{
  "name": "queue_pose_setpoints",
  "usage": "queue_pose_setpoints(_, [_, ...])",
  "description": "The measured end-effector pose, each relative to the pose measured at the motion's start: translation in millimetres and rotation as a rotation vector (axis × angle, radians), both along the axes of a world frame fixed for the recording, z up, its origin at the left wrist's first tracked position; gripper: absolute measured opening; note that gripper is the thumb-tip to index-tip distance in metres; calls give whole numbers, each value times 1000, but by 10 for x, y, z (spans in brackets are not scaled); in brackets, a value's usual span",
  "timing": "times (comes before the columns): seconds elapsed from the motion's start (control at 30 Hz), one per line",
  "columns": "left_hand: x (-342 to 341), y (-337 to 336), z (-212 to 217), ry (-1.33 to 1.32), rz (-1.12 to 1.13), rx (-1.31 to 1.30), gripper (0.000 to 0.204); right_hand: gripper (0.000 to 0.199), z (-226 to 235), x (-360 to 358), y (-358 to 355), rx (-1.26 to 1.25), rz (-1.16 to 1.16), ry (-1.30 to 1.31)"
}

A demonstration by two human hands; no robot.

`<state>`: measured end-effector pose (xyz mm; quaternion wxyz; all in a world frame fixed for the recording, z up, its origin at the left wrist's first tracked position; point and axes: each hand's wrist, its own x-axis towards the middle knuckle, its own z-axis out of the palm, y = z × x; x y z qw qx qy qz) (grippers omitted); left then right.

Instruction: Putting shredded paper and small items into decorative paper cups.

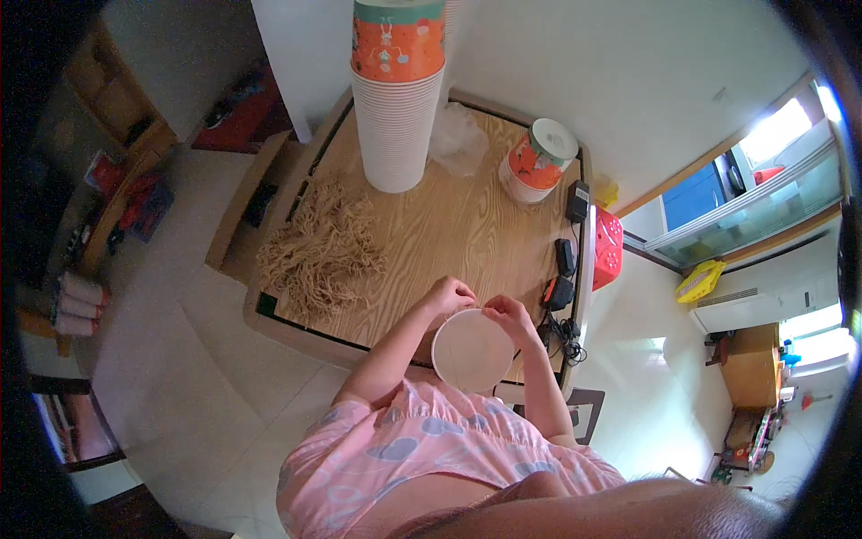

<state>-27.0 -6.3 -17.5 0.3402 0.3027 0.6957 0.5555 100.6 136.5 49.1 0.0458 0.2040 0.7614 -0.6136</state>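
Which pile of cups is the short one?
The short stack at the far right corner, near the black adapter; the tall stack beyond the tan strings rises much higher.

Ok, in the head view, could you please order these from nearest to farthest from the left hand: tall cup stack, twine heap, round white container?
1. Round white container, beside the left hand.
2. Twine heap, on the left.
3. Tall cup stack, farther back, slightly left.

A single head-worn fisheye view looks steeply down from close above — left hand (451, 295) and right hand (510, 317) mid-picture, tabletop (453, 229) beyond, floor (215, 359) either side.
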Motion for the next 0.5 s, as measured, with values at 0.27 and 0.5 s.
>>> queue_pose_setpoints(0.27, [110,106,89,417,83,-194,12,11,40,17,-153,378,67,184])
queue_pose_setpoints(0.5, [58,114,-24,197,132,-101,14,11,97,30,-148,419,79,201])
